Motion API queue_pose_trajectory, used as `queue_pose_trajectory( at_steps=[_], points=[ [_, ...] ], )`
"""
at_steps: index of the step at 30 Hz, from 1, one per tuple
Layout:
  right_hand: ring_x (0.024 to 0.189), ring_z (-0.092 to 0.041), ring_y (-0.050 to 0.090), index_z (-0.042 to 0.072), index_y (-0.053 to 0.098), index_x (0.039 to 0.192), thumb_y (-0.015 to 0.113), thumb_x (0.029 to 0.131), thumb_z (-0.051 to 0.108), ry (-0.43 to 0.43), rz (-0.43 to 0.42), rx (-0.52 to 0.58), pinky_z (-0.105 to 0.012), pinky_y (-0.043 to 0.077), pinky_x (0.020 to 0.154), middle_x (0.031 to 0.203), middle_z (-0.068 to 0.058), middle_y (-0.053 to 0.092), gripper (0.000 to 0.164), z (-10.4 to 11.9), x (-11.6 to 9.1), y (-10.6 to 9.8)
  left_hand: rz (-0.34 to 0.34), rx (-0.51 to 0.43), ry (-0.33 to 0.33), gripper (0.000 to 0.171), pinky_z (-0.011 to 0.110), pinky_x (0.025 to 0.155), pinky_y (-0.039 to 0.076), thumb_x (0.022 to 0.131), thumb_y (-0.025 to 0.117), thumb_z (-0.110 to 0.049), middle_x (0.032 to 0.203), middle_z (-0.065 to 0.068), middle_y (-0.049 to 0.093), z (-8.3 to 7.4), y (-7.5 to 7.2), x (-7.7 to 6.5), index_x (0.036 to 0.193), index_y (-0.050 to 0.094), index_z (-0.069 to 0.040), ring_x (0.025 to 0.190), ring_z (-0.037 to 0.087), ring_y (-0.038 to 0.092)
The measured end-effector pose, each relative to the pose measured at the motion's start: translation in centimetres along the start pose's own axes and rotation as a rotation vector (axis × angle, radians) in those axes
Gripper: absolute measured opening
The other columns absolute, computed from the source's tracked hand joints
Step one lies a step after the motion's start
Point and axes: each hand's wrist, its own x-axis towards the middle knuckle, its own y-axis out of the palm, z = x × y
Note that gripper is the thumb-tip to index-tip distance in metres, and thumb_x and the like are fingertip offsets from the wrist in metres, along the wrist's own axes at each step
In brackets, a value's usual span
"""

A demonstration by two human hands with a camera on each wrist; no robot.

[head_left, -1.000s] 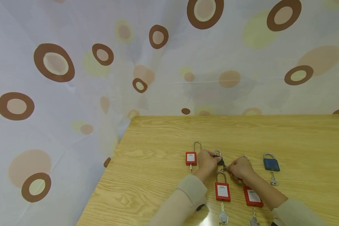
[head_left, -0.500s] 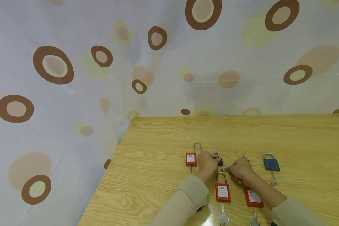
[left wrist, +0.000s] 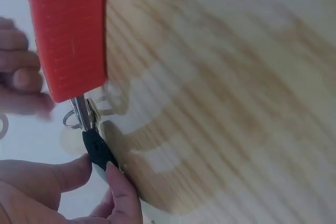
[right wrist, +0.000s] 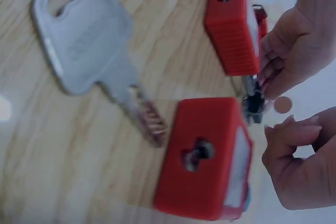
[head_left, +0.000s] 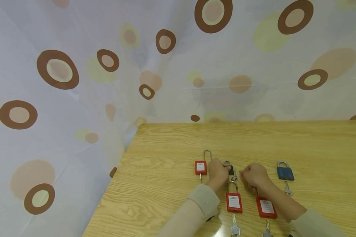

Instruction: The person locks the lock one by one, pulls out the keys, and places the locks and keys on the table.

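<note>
My left hand (head_left: 218,171) pinches a small black padlock (head_left: 231,170) between thumb and fingers; in the left wrist view its dark body (left wrist: 97,146) shows between the fingertips. Below the padlock lies a small silver key (head_left: 234,176) with a ring (left wrist: 71,119). To the right, my right hand (head_left: 255,174) hovers beside the key, apart from it. Its fingers are loosely curled, with nothing visible between them in the right wrist view. Just in front of the hands lie two red padlocks with white labels, one in the middle (head_left: 234,202) and one under my right forearm (head_left: 266,207).
Silver keys lie below the middle red padlock (head_left: 235,228) and the right one. A blue padlock (head_left: 285,172) with its own key (head_left: 288,189) lies to the right. Another red padlock (head_left: 200,167) lies left of my left hand, a key (head_left: 200,177) at its bottom. Patterned cloth (head_left: 178,65) hangs behind the wooden table.
My right hand has let go of the small key below the black padlock and drawn slightly to the right. The left hand keeps its grip on the padlock.
</note>
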Motion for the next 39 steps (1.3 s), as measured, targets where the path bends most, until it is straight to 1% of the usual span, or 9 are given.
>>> queue_pose_trajectory(
  at_steps=[4, 11, 14, 18, 23, 28, 31, 35, 39],
  points=[
    [0.048, -0.011, 0.045, -0.007, 0.061, 0.088, 0.052, 0.091, 0.012, -0.166, -0.135, -0.031, -0.023, 0.037, 0.045, 0.059, -0.003, 0.055, 0.021, 1.4, -0.2, 0.1, 0.01, -0.052, 0.066, 0.022, 0.02, 0.043, 0.029, 0.077, 0.074, -0.009, 0.056, -0.001, 0.041, 0.0, -1.2, 0.0, 0.066, 0.058, 0.003, 0.051, 0.009, 0.036],
    [0.064, -0.011, 0.052, -0.006, 0.057, 0.109, 0.052, 0.095, 0.015, -0.353, -0.292, 0.079, -0.019, 0.042, 0.05, 0.087, -0.017, 0.062, 0.025, 3.8, -0.8, 1.1, -0.002, -0.232, 0.302, 0.024, 0.015, 0.056, 0.044, 0.086, 0.064, -0.01, 0.084, 0.012, 0.063, 0.4, -4.7, 0.6, 0.106, 0.062, 0.005, 0.065, 0.012, 0.056],
    [0.078, -0.02, 0.058, -0.006, 0.051, 0.122, 0.049, 0.096, 0.014, -0.396, -0.335, 0.127, -0.015, 0.044, 0.058, 0.103, -0.022, 0.061, 0.033, 4.1, -0.5, 1.9, -0.083, -0.28, 0.397, 0.026, 0.017, 0.067, 0.045, 0.089, 0.061, -0.011, 0.098, 0.012, 0.06, 1.2, -5.6, 0.9, 0.112, 0.061, 0.0, 0.081, 0.019, 0.056],
    [0.098, -0.03, 0.056, -0.008, 0.045, 0.129, 0.046, 0.096, 0.012, -0.376, -0.349, 0.187, -0.02, 0.047, 0.075, 0.118, -0.024, 0.054, 0.038, 4.2, 0.3, 3.3, -0.209, -0.265, 0.439, 0.024, 0.025, 0.073, 0.046, 0.088, 0.062, -0.011, 0.106, 0.01, 0.058, 2.7, -6.2, 1.3, 0.111, 0.063, -0.004, 0.091, 0.026, 0.053],
    [0.1, -0.035, 0.055, -0.013, 0.049, 0.123, 0.044, 0.096, 0.009, -0.26, -0.311, 0.188, -0.034, 0.05, 0.079, 0.116, -0.028, 0.054, 0.036, 4.3, 1.2, 5.1, -0.222, -0.226, 0.301, 0.026, 0.027, 0.074, 0.048, 0.086, 0.065, -0.009, 0.104, 0.016, 0.059, 3.9, -6.3, 1.6, 0.109, 0.063, 0.001, 0.089, 0.027, 0.056],
    [0.096, -0.037, 0.058, -0.014, 0.058, 0.11, 0.042, 0.095, 0.011, -0.127, -0.168, 0.117, -0.043, 0.05, 0.08, 0.103, -0.029, 0.062, 0.033, 4.4, 2.1, 6.6, -0.109, -0.182, 0.037, 0.029, 0.03, 0.072, 0.054, 0.083, 0.068, -0.009, 0.101, 0.02, 0.065, 4.6, -5.9, 1.8, 0.105, 0.063, 0.009, 0.088, 0.026, 0.063],
    [0.08, -0.028, 0.056, -0.013, 0.063, 0.099, 0.042, 0.094, 0.009, -0.092, -0.097, 0.08, -0.035, 0.049, 0.069, 0.086, -0.021, 0.063, 0.03, 4.4, 2.3, 7.4, -0.044, -0.148, -0.08, 0.024, 0.026, 0.064, 0.054, 0.083, 0.069, -0.012, 0.094, 0.018, 0.069, 4.9, -5.7, 1.8, 0.094, 0.067, 0.009, 0.08, 0.02, 0.065],
    [0.066, -0.018, 0.047, -0.011, 0.064, 0.088, 0.043, 0.095, 0.009, -0.095, -0.016, 0.042, -0.026, 0.041, 0.058, 0.066, -0.008, 0.053, 0.03, 4.9, 2.3, 8.5, -0.041, -0.111, -0.107, 0.018, 0.02, 0.048, 0.044, 0.082, 0.069, -0.009, 0.073, 0.011, 0.069, 5.5, -5.8, 1.8, 0.073, 0.069, 0.007, 0.058, 0.01, 0.051],
    [0.062, -0.018, 0.046, -0.011, 0.064, 0.083, 0.044, 0.094, 0.007, -0.147, -0.019, 0.007, -0.024, 0.036, 0.054, 0.062, -0.006, 0.05, 0.029, 5.7, 2.2, 9.1, -0.086, -0.112, -0.091, 0.014, 0.021, 0.051, 0.046, 0.079, 0.068, -0.004, 0.069, 0.01, 0.069, 5.7, -6.5, 1.7, 0.068, 0.07, 0.005, 0.059, 0.01, 0.05]
  ],
)
